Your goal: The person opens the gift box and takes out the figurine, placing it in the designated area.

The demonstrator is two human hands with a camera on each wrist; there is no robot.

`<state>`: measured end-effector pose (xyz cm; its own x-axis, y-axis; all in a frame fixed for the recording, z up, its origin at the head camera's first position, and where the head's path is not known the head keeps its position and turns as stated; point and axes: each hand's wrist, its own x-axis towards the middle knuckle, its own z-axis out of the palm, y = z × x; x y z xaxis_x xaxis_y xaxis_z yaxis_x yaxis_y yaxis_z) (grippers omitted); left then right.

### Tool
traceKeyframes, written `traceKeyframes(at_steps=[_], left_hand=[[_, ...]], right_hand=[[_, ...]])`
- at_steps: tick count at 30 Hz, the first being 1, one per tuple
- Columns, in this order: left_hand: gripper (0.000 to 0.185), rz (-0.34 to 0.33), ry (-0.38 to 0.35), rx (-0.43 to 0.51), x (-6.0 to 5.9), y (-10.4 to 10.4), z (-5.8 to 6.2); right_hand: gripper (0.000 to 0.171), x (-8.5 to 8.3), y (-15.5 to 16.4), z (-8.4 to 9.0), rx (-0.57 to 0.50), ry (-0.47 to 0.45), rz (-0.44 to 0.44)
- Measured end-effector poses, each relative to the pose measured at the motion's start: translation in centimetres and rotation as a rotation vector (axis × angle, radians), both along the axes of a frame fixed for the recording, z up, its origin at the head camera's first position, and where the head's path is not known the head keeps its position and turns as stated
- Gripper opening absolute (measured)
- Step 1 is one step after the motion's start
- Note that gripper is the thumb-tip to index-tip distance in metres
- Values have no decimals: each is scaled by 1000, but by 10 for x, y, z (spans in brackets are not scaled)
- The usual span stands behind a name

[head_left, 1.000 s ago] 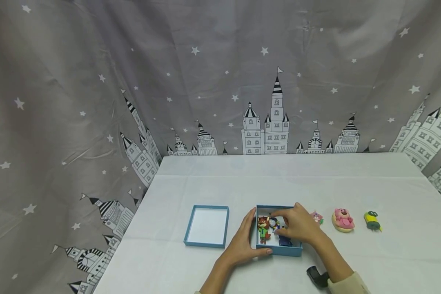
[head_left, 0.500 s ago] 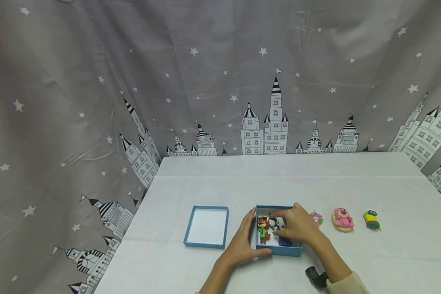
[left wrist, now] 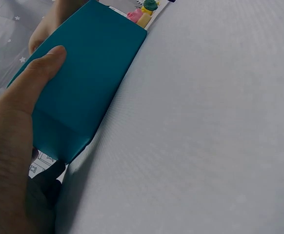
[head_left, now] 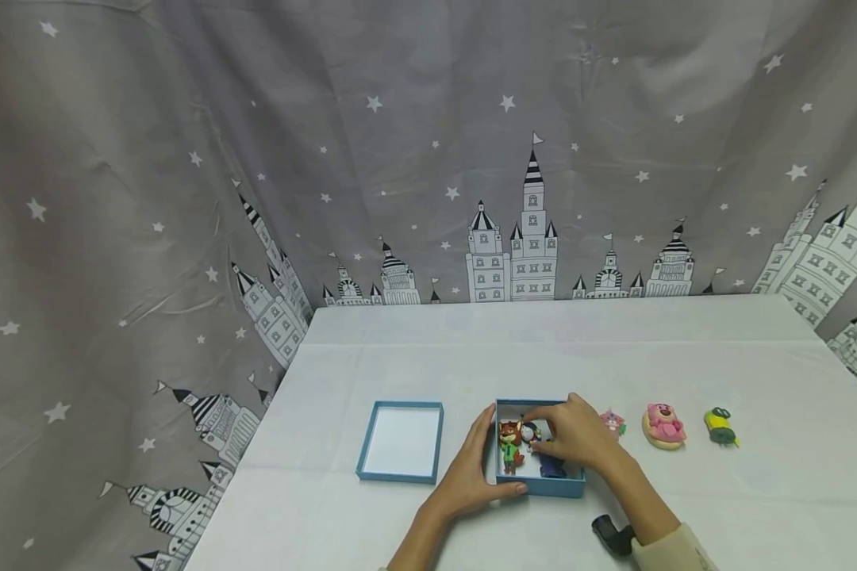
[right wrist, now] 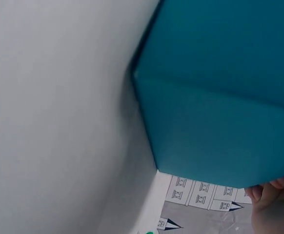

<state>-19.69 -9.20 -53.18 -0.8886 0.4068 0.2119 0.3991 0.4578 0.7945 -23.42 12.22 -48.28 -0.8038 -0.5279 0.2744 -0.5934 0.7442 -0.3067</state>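
An open blue box (head_left: 539,485) sits near the table's front edge. My left hand (head_left: 480,464) grips its left front corner, with the fingers along the left wall and the thumb (left wrist: 40,72) flat on the front wall (left wrist: 86,83). My right hand (head_left: 545,434) reaches into the box from the right. Its curled fingers pinch a blue and white figure (head_left: 531,433). A fox figure (head_left: 509,449) lies in the left half of the box. The right wrist view shows only the box's outer wall (right wrist: 220,97) and a fingertip (right wrist: 273,195).
The box's lid (head_left: 402,440) lies upside down to the left. Right of the box lie a small pink toy (head_left: 614,421), a pink bear figure (head_left: 663,424) and a yellow figure (head_left: 719,426). A star-and-castle curtain (head_left: 428,198) hangs behind and at the left.
Both hands and the box stay as they were. Only the head view has drifted slightly.
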Motion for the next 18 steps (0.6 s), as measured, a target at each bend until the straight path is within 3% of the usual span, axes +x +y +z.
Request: traceKeyframes(at_steps=[8,18], left_hand=[[114,-1,-8,7,0,0,1],[114,6,6,0,0,1,0]], right_hand=[[44,0,2,3,15,-37,39],[44,0,-1,3,51,2,10]])
